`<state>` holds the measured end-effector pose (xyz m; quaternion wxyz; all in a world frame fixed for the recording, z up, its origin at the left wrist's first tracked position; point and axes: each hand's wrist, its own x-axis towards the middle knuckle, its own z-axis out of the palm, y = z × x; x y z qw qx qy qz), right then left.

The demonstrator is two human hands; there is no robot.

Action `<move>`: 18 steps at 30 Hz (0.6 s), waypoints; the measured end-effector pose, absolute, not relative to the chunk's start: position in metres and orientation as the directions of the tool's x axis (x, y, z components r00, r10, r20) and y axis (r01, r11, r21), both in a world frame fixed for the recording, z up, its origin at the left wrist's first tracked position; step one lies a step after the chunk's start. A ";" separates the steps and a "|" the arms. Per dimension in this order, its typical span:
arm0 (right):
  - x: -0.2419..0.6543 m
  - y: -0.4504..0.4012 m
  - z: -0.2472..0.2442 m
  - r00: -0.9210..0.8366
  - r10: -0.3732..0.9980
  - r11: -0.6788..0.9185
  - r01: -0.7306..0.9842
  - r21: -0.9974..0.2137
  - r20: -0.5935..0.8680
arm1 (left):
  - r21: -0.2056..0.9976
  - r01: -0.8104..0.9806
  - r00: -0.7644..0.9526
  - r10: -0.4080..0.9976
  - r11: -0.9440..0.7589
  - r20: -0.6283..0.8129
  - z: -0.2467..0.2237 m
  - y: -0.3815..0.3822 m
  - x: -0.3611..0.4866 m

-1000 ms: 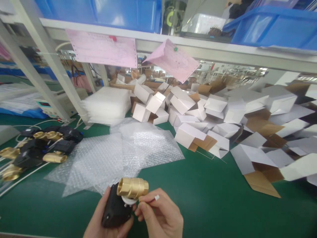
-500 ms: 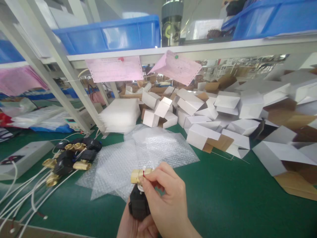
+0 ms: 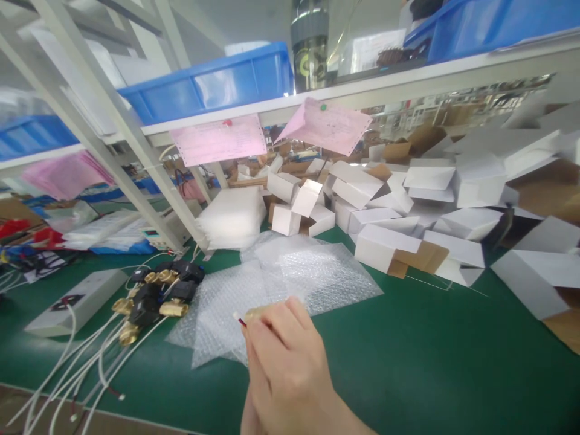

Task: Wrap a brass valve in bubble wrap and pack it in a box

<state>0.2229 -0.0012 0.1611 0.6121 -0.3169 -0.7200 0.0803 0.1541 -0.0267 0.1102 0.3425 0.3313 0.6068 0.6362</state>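
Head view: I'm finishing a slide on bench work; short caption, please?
Right hand holds a wire tipped with a small white connector, above a green bench bearing bubble wrap and white boxes.

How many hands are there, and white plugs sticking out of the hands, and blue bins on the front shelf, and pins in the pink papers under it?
Hands: 2, right hand and left hand, mostly hidden
Plugs: 1, white plug
Bins: 2, left blue bin and right blue bin
Pins: 2, red pin and green pin
Total: 7
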 end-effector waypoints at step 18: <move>0.201 -0.009 0.160 0.034 0.542 0.803 0.273 -0.530 0.839 | 0.763 -0.647 -0.366 0.879 -0.003 -0.307 0.156 -0.041 0.104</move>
